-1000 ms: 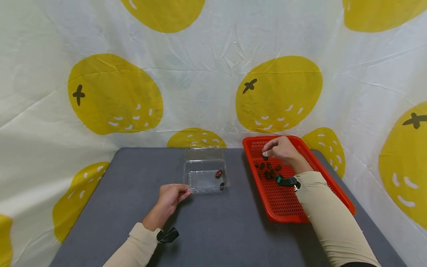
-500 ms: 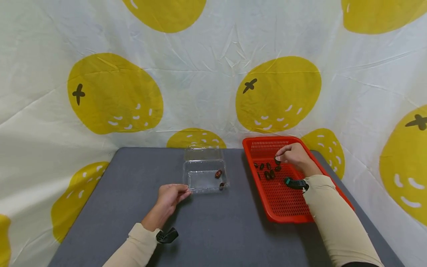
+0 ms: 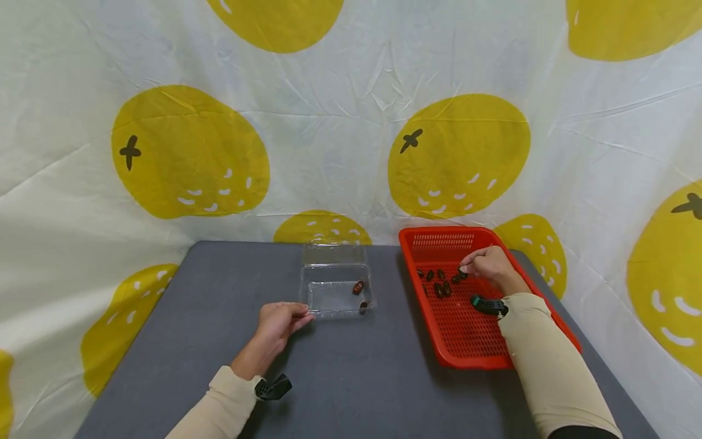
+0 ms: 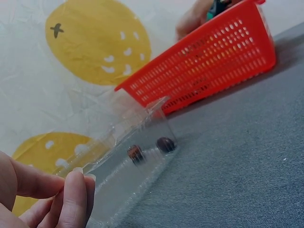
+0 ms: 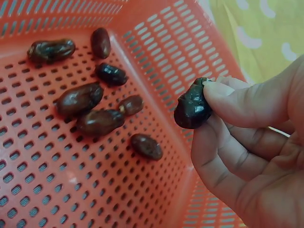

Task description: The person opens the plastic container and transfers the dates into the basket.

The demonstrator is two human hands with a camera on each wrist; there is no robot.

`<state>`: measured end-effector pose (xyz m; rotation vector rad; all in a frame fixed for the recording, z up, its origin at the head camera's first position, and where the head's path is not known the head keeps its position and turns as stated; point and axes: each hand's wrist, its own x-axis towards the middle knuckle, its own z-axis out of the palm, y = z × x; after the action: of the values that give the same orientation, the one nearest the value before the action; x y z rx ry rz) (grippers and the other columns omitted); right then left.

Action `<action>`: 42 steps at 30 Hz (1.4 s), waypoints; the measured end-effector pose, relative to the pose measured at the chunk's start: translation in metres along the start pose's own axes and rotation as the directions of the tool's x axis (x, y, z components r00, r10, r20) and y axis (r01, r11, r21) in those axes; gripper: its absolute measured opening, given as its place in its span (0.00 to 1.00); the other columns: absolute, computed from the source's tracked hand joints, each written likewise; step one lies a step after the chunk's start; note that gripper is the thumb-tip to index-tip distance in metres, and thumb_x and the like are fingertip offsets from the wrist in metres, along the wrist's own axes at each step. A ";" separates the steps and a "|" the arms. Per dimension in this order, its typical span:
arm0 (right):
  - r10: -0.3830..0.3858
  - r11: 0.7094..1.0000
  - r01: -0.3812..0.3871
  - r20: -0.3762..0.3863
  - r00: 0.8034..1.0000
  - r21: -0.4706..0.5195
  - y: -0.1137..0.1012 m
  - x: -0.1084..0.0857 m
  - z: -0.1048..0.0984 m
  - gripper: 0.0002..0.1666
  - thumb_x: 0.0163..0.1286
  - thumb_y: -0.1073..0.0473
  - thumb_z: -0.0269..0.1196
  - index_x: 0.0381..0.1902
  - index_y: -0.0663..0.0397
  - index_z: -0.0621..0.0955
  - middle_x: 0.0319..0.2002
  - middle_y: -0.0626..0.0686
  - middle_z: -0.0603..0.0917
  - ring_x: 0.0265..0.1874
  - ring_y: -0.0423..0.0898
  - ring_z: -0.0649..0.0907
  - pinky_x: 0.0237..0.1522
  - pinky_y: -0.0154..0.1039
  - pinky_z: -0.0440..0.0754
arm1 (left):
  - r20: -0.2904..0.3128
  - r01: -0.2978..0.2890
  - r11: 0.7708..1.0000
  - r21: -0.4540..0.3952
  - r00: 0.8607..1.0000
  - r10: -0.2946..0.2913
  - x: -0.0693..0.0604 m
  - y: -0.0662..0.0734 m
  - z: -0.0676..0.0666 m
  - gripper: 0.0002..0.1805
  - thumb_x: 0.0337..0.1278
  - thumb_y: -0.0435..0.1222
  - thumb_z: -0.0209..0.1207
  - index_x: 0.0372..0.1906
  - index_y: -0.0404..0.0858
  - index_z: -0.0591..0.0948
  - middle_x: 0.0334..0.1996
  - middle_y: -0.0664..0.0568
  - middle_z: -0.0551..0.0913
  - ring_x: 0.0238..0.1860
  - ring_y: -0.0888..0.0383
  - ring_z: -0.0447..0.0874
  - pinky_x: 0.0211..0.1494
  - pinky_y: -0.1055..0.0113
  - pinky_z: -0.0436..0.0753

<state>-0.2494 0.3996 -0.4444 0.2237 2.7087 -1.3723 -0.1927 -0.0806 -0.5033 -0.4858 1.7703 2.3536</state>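
Observation:
My right hand [image 3: 490, 266] is over the red plastic basket [image 3: 452, 360], and thumb and fingertips pinch a dark, glossy date [image 5: 192, 105]. Several more brown dates [image 5: 78, 99] lie on the basket's perforated floor in the right wrist view. At the near left corner of a clear hinged plastic box [image 3: 334, 299], my left hand [image 3: 278, 326] pinches the rim. Two dates, one reddish brown [image 3: 358, 287] and one darker [image 4: 166, 144], rest inside the box toward its right side. The box's lid [image 3: 334, 253] is folded back, away from me.
A grey table [image 3: 351, 384] carries both containers, with a strip of tabletop between them. Behind it hangs a white cloth [image 3: 329, 152] printed with yellow fruit. The basket has raised slotted walls.
My right hand, with the pinched date, has moved to the right and slightly nearer over the basket. The left hand stays at the box's rim.

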 end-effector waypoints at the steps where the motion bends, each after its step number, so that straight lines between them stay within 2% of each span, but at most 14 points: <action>1: 0.006 1.000 -0.006 0.004 1.000 -0.001 0.002 0.001 0.001 0.14 0.72 0.64 0.65 0.48 0.73 0.86 0.32 0.45 0.88 0.33 0.47 0.83 0.35 0.36 0.85 | -0.002 0.002 1.000 0.000 1.000 -0.002 0.000 0.000 0.000 0.09 0.58 0.18 0.63 0.43 0.16 0.84 0.25 0.46 0.87 0.26 0.58 0.90 0.35 0.69 0.93; 7: 0.060 0.998 -0.059 0.014 0.998 -0.019 0.014 0.005 0.006 0.16 0.73 0.61 0.66 0.49 0.70 0.87 0.36 0.45 0.90 0.38 0.49 0.84 0.40 0.38 0.87 | -0.008 0.013 1.000 0.007 1.000 -0.013 0.000 0.001 -0.001 0.09 0.58 0.18 0.63 0.43 0.18 0.84 0.26 0.45 0.88 0.25 0.58 0.90 0.34 0.69 0.93; 10: 0.075 0.997 -0.075 0.017 0.997 -0.030 0.019 0.007 0.008 0.16 0.73 0.61 0.65 0.50 0.70 0.87 0.36 0.46 0.91 0.37 0.45 0.84 0.39 0.35 0.87 | -0.009 0.016 1.000 0.008 1.000 -0.016 -0.001 0.001 -0.001 0.08 0.58 0.18 0.63 0.42 0.19 0.85 0.26 0.45 0.88 0.25 0.58 0.90 0.34 0.69 0.93; 14: 0.081 0.997 -0.081 0.035 0.996 0.008 0.024 0.008 0.011 0.15 0.73 0.64 0.62 0.49 0.74 0.86 0.33 0.45 0.91 0.34 0.40 0.86 0.39 0.34 0.88 | -0.009 0.017 1.000 0.010 1.000 -0.017 -0.001 0.002 -0.001 0.08 0.58 0.18 0.63 0.42 0.18 0.84 0.26 0.45 0.87 0.26 0.58 0.90 0.34 0.69 0.92; 19: 0.101 0.993 -0.105 0.073 0.992 0.046 0.027 0.009 0.013 0.13 0.73 0.67 0.61 0.46 0.75 0.86 0.30 0.45 0.90 0.31 0.39 0.87 0.37 0.34 0.89 | -0.009 0.015 1.000 0.005 1.000 -0.015 0.001 0.000 -0.001 0.10 0.58 0.18 0.62 0.45 0.15 0.83 0.26 0.44 0.87 0.25 0.58 0.90 0.34 0.69 0.92; 22: 0.109 0.994 -0.111 0.087 0.990 0.020 0.027 0.009 0.014 0.13 0.73 0.67 0.60 0.46 0.74 0.86 0.30 0.46 0.90 0.31 0.39 0.87 0.38 0.35 0.89 | -0.005 0.015 1.000 0.006 1.000 -0.015 0.002 0.000 -0.001 0.10 0.58 0.18 0.62 0.45 0.15 0.83 0.25 0.45 0.88 0.25 0.58 0.90 0.34 0.69 0.92; 26: 0.102 0.994 -0.099 0.088 0.991 -0.034 0.026 0.009 0.015 0.13 0.74 0.66 0.61 0.46 0.74 0.86 0.33 0.50 0.90 0.32 0.41 0.87 0.40 0.39 0.90 | 0.001 0.011 1.000 0.008 1.000 -0.011 0.002 0.001 -0.001 0.11 0.58 0.18 0.62 0.45 0.15 0.83 0.25 0.45 0.88 0.25 0.58 0.90 0.33 0.70 0.92; 30: 0.108 0.994 -0.104 0.102 0.989 -0.043 0.025 0.010 0.017 0.13 0.73 0.68 0.59 0.46 0.76 0.86 0.34 0.54 0.90 0.32 0.42 0.87 0.40 0.42 0.92 | 0.003 0.015 1.000 0.007 1.000 -0.015 0.002 0.001 -0.001 0.11 0.58 0.18 0.62 0.46 0.15 0.83 0.26 0.45 0.88 0.25 0.58 0.90 0.34 0.70 0.92; 35: 0.115 0.992 -0.109 0.111 0.987 -0.059 0.026 0.015 0.017 0.13 0.75 0.68 0.58 0.45 0.76 0.86 0.31 0.52 0.90 0.31 0.42 0.88 0.42 0.44 0.94 | 0.010 0.018 1.000 0.007 1.000 -0.018 0.001 0.002 -0.001 0.11 0.59 0.18 0.62 0.46 0.16 0.83 0.25 0.46 0.88 0.26 0.59 0.90 0.34 0.70 0.92; 39: 0.092 0.989 -0.081 0.088 0.992 -0.127 0.022 0.015 0.015 0.15 0.76 0.66 0.57 0.45 0.73 0.87 0.31 0.50 0.91 0.34 0.43 0.87 0.49 0.50 0.92 | 0.006 0.026 1.000 0.008 1.000 -0.026 0.003 0.002 -0.002 0.12 0.59 0.18 0.62 0.47 0.16 0.83 0.25 0.47 0.88 0.26 0.59 0.90 0.34 0.69 0.92; 42: 0.032 0.987 -0.020 0.076 0.997 -0.160 0.013 0.014 0.014 0.15 0.76 0.66 0.57 0.45 0.71 0.88 0.34 0.54 0.92 0.37 0.45 0.87 0.51 0.51 0.91 | 0.005 0.025 1.000 0.001 1.000 -0.025 0.004 0.002 -0.002 0.12 0.58 0.18 0.62 0.47 0.15 0.83 0.25 0.46 0.88 0.25 0.58 0.90 0.34 0.69 0.92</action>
<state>-0.2606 0.3972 -0.4652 0.1868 2.7221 -1.1256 -0.1967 -0.0833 -0.5029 -0.4988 1.7529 2.3358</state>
